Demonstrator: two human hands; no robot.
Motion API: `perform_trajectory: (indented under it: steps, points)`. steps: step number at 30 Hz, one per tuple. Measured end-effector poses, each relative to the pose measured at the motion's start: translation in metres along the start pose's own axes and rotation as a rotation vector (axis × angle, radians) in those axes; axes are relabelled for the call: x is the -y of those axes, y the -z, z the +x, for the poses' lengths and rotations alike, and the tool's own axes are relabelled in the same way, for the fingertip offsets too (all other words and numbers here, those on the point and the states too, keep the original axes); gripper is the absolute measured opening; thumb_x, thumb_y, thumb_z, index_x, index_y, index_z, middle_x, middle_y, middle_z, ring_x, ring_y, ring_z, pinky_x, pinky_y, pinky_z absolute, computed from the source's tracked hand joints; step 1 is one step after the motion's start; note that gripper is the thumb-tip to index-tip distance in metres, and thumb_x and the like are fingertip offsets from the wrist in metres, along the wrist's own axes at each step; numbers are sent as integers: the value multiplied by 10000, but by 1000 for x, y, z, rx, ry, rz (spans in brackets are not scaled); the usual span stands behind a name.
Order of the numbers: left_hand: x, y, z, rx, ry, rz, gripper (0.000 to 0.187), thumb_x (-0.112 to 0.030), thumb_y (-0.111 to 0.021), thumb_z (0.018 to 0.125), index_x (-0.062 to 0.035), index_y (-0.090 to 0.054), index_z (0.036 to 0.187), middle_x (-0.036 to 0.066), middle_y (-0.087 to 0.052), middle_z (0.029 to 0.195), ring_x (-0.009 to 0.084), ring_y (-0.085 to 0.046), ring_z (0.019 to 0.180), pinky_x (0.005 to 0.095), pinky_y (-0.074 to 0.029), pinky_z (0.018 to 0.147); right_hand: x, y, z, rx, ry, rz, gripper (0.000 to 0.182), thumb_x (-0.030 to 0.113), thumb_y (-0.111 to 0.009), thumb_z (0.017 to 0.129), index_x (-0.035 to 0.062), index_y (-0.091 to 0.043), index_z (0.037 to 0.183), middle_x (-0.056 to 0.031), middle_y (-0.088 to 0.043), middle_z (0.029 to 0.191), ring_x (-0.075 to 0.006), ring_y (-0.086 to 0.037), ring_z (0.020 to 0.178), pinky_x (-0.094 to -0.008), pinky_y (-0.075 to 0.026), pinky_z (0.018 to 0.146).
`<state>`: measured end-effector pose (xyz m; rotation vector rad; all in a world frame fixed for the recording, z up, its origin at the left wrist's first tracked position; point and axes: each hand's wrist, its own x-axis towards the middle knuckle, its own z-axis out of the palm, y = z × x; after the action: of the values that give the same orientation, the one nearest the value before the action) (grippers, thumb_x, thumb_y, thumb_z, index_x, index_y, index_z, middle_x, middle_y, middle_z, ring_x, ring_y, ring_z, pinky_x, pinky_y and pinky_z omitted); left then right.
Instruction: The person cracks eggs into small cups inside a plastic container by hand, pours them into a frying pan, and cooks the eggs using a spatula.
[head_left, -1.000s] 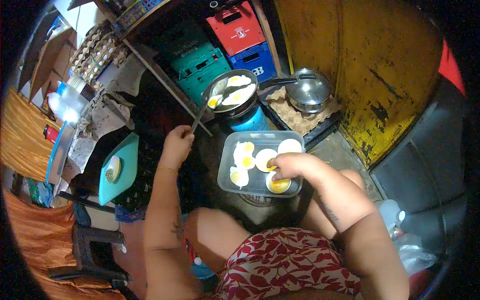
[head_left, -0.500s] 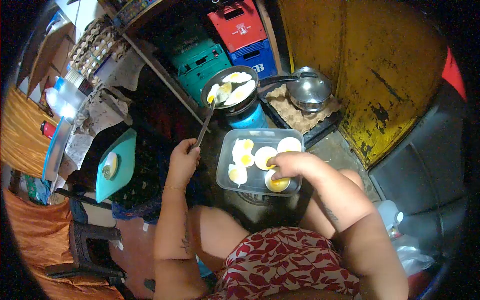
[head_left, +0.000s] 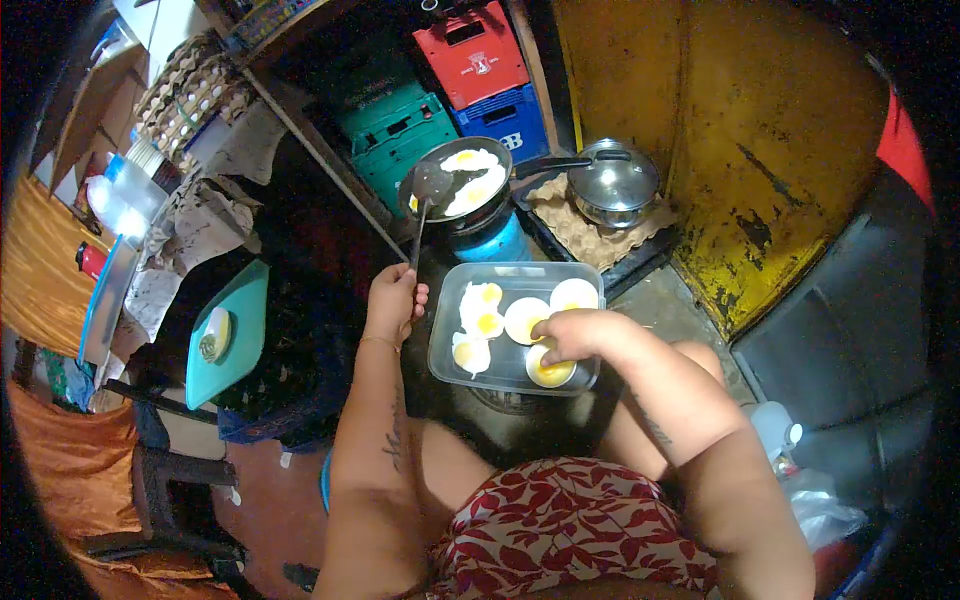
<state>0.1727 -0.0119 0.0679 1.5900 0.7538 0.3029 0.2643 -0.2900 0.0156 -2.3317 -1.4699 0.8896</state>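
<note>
A clear rectangular plastic container (head_left: 445, 345) sits just above the middle of the frame, holding several fried eggs (head_left: 481, 308) with bright yellow yolks. The right hand (head_left: 578, 334) rests over the container's lower right part, fingers curled down onto the eggs there; whether it pinches one cannot be told. The left hand (head_left: 394, 300), just left of the container, is closed around the handle of a long metal spatula (head_left: 426, 200), whose blade is raised at the left rim of a round dark frying pan (head_left: 467, 180) higher up, with more fried eggs in it. The pan stands on a blue gas burner (head_left: 500, 240). To its right a lidded steel pot (head_left: 614, 180) sits on a cardboard egg tray (head_left: 580, 230). Red, blue and green plastic crates (head_left: 470, 55) are stacked along the top. A teal cutting board (head_left: 240, 340) lies at the left.
</note>
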Motion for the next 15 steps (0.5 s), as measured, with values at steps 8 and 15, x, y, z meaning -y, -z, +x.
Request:
perform_trajectory:
  steps: [8,15]
  points:
    - [-10,-2,8,-16,39,-11,241,-160,-507,982,-28,-523,1182,64,-620,783,88,-525,561,214,-437,444,-2,1,2,-8,17,13,609,368,-727,791,114,-564,1320,-172,-652,1197,-360,-616,1106,-416,-485,950]
    - [-15,10,12,122,114,-160,211,-158,-478,989,-17,-528,1138,53,-606,764,71,-506,538,187,-415,419,-3,1,1,-31,25,6,598,367,-721,797,120,-566,1319,-181,-647,1200,-361,-615,1105,-426,-486,944]
